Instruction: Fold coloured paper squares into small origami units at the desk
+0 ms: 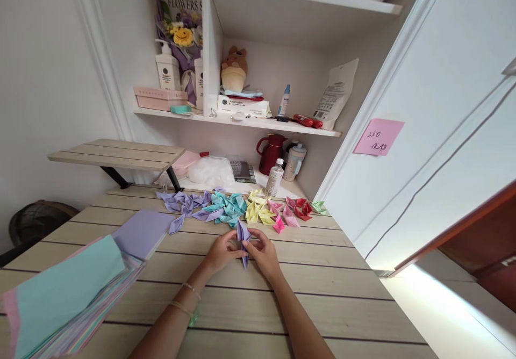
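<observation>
A narrow, pointed piece of folded purple paper [242,232] stands upright over the table, pinched from both sides. My left hand [222,250] grips its left side with thumb and fingers closed. On the other side, my right hand [261,250] is closed on the same paper, its thumb across the middle. Just beyond the hands lie folded paper pieces in colour groups: purple ones [187,203], teal ones [229,207], yellow ones [258,211], pink ones [289,216] and red ones [302,208].
Left of my hands are a stack of purple sheets [143,232] and a fanned stack of coloured paper [66,289]. A small raised wooden stand [116,153] rises at the back left. A clear bottle [274,179] and a red jug [272,155] stand behind the folded pieces, below shelves.
</observation>
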Tool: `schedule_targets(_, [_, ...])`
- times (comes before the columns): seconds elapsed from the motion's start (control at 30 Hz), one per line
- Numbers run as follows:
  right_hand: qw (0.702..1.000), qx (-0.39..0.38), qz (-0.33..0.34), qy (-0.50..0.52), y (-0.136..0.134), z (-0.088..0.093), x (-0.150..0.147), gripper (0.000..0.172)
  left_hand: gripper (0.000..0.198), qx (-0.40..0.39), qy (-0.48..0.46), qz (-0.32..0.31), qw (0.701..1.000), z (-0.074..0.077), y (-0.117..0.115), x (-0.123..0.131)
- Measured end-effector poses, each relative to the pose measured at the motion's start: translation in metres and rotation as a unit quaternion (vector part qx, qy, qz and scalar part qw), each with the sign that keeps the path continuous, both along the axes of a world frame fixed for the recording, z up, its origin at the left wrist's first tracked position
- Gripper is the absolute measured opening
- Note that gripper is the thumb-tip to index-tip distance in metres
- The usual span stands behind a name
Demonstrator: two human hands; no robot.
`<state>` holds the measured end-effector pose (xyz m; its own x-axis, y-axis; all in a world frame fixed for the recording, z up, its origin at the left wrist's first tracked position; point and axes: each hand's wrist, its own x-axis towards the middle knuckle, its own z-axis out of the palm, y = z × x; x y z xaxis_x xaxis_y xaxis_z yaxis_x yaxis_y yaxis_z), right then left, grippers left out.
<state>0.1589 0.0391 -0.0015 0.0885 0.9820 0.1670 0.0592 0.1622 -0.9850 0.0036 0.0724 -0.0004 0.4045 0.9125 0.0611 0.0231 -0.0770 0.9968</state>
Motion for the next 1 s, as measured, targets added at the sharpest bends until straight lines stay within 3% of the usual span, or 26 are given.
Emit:
schedule_targets(0.4, [1.000,0.012,0.019,0.017,0.001,-0.005,0.001,0.050,0.054,0.019,0.027,-0.005,0.999,0.000,0.000,0.000])
schedule_targets(0.53, [0.998,0.053,0.020,-0.015,0.000,-0.001,0.002,0.039,0.055,0.021,0.033,0.007,0.999,0.002,0.000,0.001])
schedule_targets(0.7, [0.996,0.084,0.017,-0.039,-0.001,0.001,0.003,0.041,0.040,0.023,0.030,0.025,0.999,0.004,-0.004,0.003])
schedule_targets(0.8, [0.992,0.073,-0.030,-0.095,-0.002,-0.001,0.001,0.045,0.034,0.098,0.091,0.056,0.989,0.006,-0.010,0.005])
schedule_targets(0.9, [0.987,0.070,-0.071,-0.128,-0.005,0.000,-0.006,0.047,0.029,0.203,0.180,0.112,0.956,0.008,-0.017,0.010])
schedule_targets(1.0, [0.984,0.083,-0.080,-0.135,-0.009,0.003,-0.016,0.045,0.027,0.226,0.227,0.168,0.932,0.009,-0.022,0.014])
